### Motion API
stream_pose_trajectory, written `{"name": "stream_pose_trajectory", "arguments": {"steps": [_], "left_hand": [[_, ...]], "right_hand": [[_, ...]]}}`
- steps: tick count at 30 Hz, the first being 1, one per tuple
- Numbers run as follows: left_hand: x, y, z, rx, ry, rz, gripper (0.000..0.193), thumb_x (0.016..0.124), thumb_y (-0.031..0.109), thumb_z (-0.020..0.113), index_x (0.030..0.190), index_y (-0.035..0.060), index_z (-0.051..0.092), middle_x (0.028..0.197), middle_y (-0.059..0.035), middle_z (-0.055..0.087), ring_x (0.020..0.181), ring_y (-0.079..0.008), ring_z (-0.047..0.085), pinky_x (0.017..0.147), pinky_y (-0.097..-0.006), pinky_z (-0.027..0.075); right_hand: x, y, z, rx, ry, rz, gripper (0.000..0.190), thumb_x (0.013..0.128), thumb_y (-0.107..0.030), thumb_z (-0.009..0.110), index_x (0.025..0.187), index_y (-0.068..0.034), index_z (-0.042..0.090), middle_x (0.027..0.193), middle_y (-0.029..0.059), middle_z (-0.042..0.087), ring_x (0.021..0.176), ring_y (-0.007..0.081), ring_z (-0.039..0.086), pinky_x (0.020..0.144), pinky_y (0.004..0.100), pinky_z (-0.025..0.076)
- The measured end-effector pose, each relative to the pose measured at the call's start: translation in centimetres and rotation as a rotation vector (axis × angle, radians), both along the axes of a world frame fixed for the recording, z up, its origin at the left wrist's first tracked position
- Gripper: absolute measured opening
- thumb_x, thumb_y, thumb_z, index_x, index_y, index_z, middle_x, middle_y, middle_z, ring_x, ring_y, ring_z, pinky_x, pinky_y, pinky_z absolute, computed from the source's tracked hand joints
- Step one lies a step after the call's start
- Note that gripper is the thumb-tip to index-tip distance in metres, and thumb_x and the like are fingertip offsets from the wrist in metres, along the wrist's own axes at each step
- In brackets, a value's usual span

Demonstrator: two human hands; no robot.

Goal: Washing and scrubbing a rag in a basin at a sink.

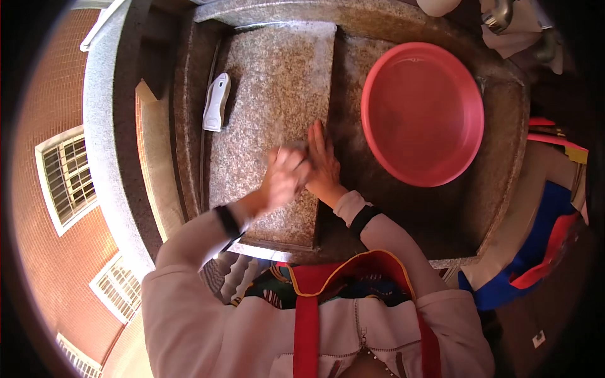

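Note:
My left hand (pixel 286 175) is blurred, with its fingers curled over the speckled stone slab (pixel 274 94) of a basin. A small greyish thing (pixel 298 144) shows at its fingertips; whether the hand grips it, and what it is, cannot be made out. Against it, my right hand (pixel 324 163) rests with fingers stretched out along the slab's right edge. On the slab's left side lies a white, elongated plastic object (pixel 216 102), apart from both hands. A round pink plastic basin (pixel 423 113) stands in the deeper part at the right, holding what looks like cloudy water.
A raised stone rim (pixel 503 189) surrounds the work area. Metal fittings (pixel 498 16) and pale cloth or paper are at the upper right. Blue and red material (pixel 543 250) lies beyond the rim at the right. Past a ledge at the left, a brick wall has barred windows (pixel 68 177).

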State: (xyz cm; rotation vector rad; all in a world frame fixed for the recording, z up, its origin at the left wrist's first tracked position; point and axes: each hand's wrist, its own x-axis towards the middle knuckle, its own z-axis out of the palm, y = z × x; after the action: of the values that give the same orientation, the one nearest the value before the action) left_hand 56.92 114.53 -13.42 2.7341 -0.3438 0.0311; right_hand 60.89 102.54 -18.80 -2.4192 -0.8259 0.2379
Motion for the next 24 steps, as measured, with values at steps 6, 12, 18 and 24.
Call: {"name": "stream_pose_trajectory", "arguments": {"steps": [6, 12, 18, 24], "left_hand": [[10.1, 3.1, -5.9, 0.011, -0.152, 0.402, 0.019, 0.079, 0.024, 0.055, 0.087, 0.0069, 0.059, 0.091, -0.0121, 0.055, 0.095, -0.0299, 0.050, 0.081, -0.0460, 0.037], [0.3, -0.1, 0.8, -0.122, -0.040, 0.022, 0.015, 0.074, 0.014, 0.062, 0.087, 0.0086, 0.057, 0.103, -0.0120, 0.057, 0.099, -0.0321, 0.052, 0.084, -0.0471, 0.038], [9.8, 1.6, -3.6, 0.064, 0.099, 0.444, 0.026, 0.080, 0.026, 0.060, 0.097, 0.0068, 0.058, 0.096, -0.0122, 0.055, 0.094, -0.0314, 0.049, 0.081, -0.0440, 0.036], [1.7, 0.3, 0.5, -0.118, 0.059, 0.105, 0.023, 0.076, 0.022, 0.061, 0.096, 0.0097, 0.058, 0.101, -0.0123, 0.054, 0.099, -0.0290, 0.050, 0.084, -0.0465, 0.037]], "right_hand": [[-0.4, 0.7, 1.7, -0.003, 0.268, -0.038, 0.095, 0.068, -0.048, 0.070, 0.134, 0.005, 0.027, 0.144, 0.0199, 0.018, 0.124, 0.0418, 0.032, 0.099, 0.0425, 0.037], [0.1, -0.9, 0.6, 0.077, 0.152, -0.025, 0.077, 0.076, -0.045, 0.062, 0.131, 0.002, 0.036, 0.146, 0.0182, 0.015, 0.127, 0.0441, 0.025, 0.100, 0.0462, 0.034], [0.1, 0.6, 1.8, 0.054, 0.271, -0.045, 0.092, 0.069, -0.050, 0.068, 0.131, 0.006, 0.031, 0.144, 0.0181, 0.016, 0.125, 0.0449, 0.027, 0.097, 0.0465, 0.038], [0.2, -1.1, -0.6, 0.046, 0.147, -0.051, 0.094, 0.069, -0.047, 0.069, 0.135, 0.004, 0.025, 0.144, 0.0186, 0.016, 0.125, 0.0456, 0.027, 0.099, 0.0454, 0.037]]}}
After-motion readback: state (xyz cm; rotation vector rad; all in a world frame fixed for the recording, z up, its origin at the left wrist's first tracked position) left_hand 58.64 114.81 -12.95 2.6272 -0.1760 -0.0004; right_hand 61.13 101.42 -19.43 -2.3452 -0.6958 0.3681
